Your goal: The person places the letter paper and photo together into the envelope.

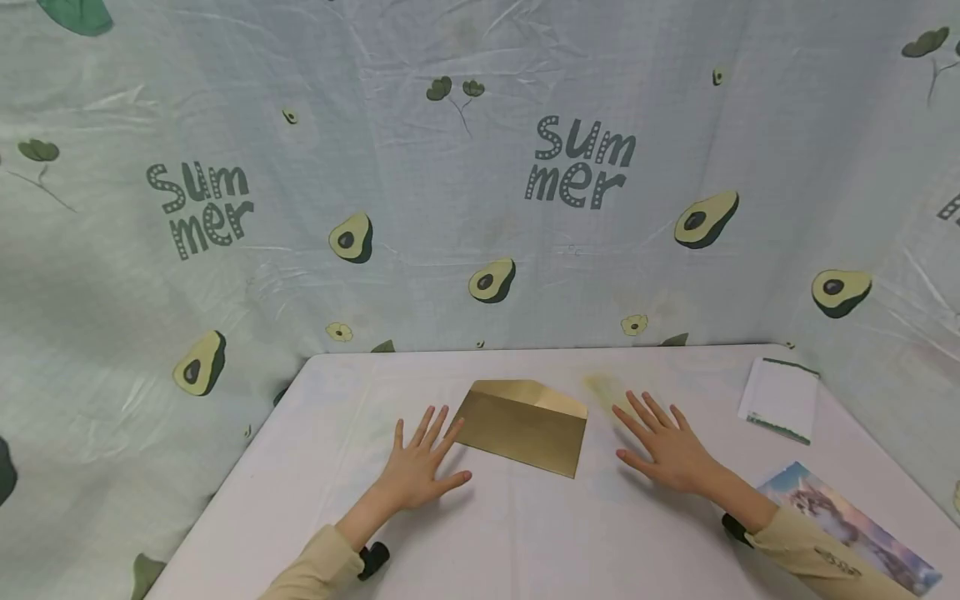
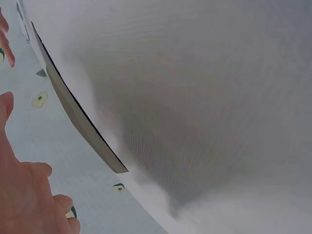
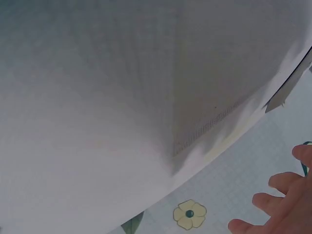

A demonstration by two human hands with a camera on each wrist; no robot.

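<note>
Two hands lie spread flat: left hand (image 1: pixel 417 464) touching envelope (image 1: pixel 522 426) at centre frame, right hand (image 1: pixel 663 443) just beside it. Envelope closed, ungripped; handling not started.

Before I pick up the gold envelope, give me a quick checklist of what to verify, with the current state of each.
1. Left hand free: ok, flat on the table, fingers spread, holding nothing; its fingertips reach the gold envelope at its left edge.
2. Right hand free: ok, flat and open, apart from the envelope's right edge.
3. Envelope unobstructed: ok, it lies flat between the hands with nothing on it.
4. Flap state: ok, it appears folded down and closed.
5. Envelope contents: cannot tell.
6. Nearby items out of the way: ok, the white paper packet and picture card lie off to the right.
</note>
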